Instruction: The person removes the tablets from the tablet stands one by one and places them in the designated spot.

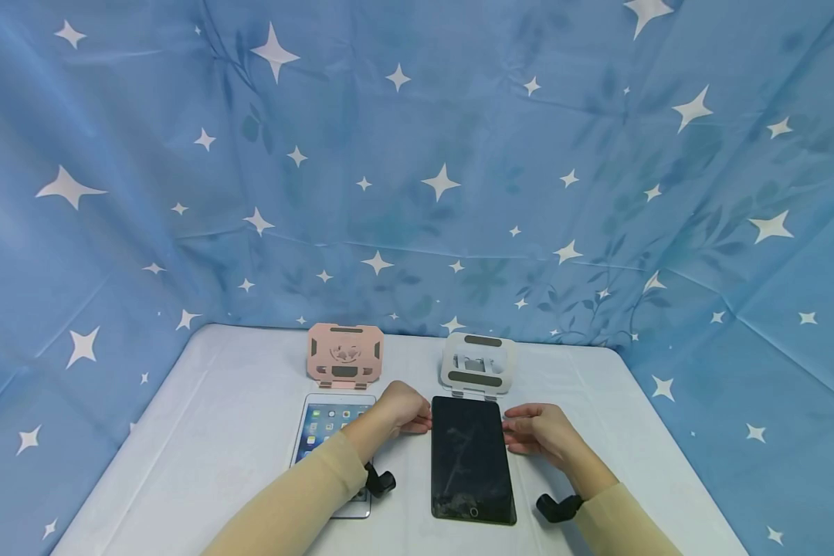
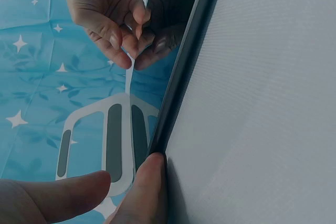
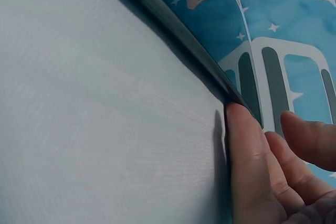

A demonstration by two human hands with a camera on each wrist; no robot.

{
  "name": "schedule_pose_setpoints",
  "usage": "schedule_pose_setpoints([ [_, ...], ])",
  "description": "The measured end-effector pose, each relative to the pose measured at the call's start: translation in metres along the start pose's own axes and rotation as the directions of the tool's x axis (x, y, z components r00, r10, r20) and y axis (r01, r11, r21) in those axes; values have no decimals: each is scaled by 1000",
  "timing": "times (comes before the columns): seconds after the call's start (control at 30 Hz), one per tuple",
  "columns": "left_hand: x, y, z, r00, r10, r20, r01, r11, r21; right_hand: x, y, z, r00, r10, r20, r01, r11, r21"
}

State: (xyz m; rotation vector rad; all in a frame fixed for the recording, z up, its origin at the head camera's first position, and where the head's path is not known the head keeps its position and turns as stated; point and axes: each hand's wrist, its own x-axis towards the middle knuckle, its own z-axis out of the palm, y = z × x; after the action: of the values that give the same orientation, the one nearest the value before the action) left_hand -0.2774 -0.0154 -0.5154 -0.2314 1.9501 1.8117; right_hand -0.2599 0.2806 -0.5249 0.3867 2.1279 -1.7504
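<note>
A black tablet (image 1: 469,455) lies screen up on the white table, with its round button at the near end. My left hand (image 1: 405,405) is at its far left side; in the left wrist view one fingertip (image 2: 151,169) touches the tablet's edge while the thumb stays apart from it. On the opposite side my right hand (image 1: 542,432) has its fingers extended toward the edge. The right wrist view shows a fingertip (image 3: 240,116) against that edge, thumb held away. Just beyond the tablet stands a white tablet stand (image 1: 474,379) with dark grey pads.
A white tablet (image 1: 320,425) with its screen lit lies to the left, partly hidden under my left forearm. Behind it is a pink stand (image 1: 328,341). Blue star-patterned cloth (image 1: 417,224) encloses the table (image 1: 201,432) at the back and sides.
</note>
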Motion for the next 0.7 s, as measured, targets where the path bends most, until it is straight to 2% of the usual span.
schedule_pose_setpoints([
  [0.2,-1,0,-4,1000,-22,5,22,1000,-17,-2,-2,-1,1000,0,0,0,1000,-27],
  [0.47,-5,1,-8,1000,-16,11,16,1000,-3,-4,-4,-3,1000,-10,12,10,999,-33],
  [0.7,-15,-4,-10,998,27,60,-30,998,49,-4,-2,-3,1000,-9,3,9,1000,-24],
])
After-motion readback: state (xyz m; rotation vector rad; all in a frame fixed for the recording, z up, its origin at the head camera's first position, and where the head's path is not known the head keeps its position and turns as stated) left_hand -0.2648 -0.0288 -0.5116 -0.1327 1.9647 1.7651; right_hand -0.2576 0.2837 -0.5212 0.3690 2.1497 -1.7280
